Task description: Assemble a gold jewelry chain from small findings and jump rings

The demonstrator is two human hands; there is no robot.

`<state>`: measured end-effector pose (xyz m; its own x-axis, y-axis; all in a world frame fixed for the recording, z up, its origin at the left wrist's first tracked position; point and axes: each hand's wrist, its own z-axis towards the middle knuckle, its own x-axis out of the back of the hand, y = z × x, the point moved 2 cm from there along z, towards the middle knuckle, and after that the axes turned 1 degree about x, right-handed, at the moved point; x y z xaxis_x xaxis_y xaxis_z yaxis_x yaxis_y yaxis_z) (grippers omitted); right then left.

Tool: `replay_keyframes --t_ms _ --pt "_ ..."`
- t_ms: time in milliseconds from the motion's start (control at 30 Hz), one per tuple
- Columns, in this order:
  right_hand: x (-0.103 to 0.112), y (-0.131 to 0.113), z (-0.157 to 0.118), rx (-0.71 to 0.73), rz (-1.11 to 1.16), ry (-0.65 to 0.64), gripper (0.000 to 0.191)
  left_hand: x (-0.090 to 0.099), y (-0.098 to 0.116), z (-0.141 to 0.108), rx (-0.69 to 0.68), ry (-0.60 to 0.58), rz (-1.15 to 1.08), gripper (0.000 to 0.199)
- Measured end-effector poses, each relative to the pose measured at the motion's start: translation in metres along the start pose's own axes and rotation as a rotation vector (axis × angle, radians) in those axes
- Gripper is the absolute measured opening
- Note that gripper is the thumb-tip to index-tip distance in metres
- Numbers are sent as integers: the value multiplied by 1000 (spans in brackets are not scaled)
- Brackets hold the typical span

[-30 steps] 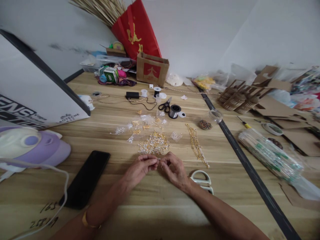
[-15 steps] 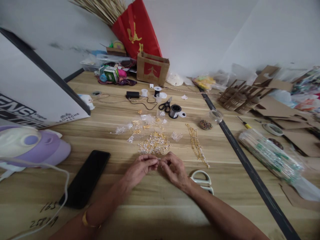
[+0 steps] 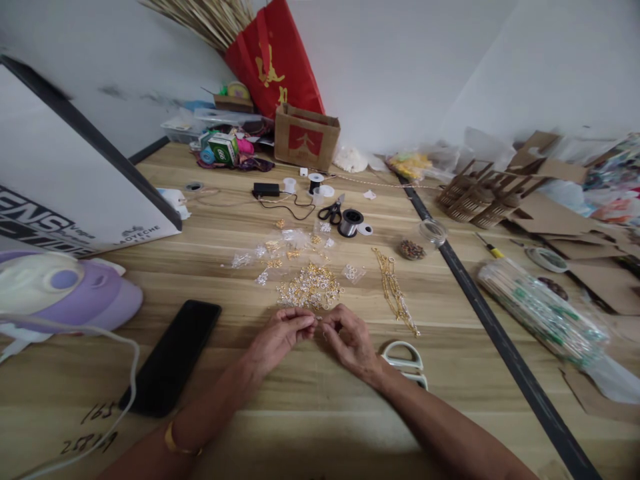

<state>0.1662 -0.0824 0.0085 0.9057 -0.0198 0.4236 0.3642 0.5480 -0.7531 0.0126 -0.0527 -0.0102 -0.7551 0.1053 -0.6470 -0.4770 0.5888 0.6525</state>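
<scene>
While left hand and right hand meet fingertip to fingertip, both pinched narrow on tiny metal finding, too small to identify, held just above surface, near pile of gold and silver findings. Advice: keep wrists resting on wood, grip light, work close to pile so dropped part stays findable. Surface: pale wood planks; black phone left, gold chains right, white-handled scissors beside right wrist. Room: white wall, red bag, cardboard clutter at right.
</scene>
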Motion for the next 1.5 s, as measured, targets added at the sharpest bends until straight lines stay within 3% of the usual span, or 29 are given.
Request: replay_keyframes --t_ms 967,1500 --pt "0 0 1 -6 4 2 8 -2 -2 -2 36 -15 30 24" --pt "-1 2 0 -3 1 2 9 -3 -2 -2 -17 -15 63 24"
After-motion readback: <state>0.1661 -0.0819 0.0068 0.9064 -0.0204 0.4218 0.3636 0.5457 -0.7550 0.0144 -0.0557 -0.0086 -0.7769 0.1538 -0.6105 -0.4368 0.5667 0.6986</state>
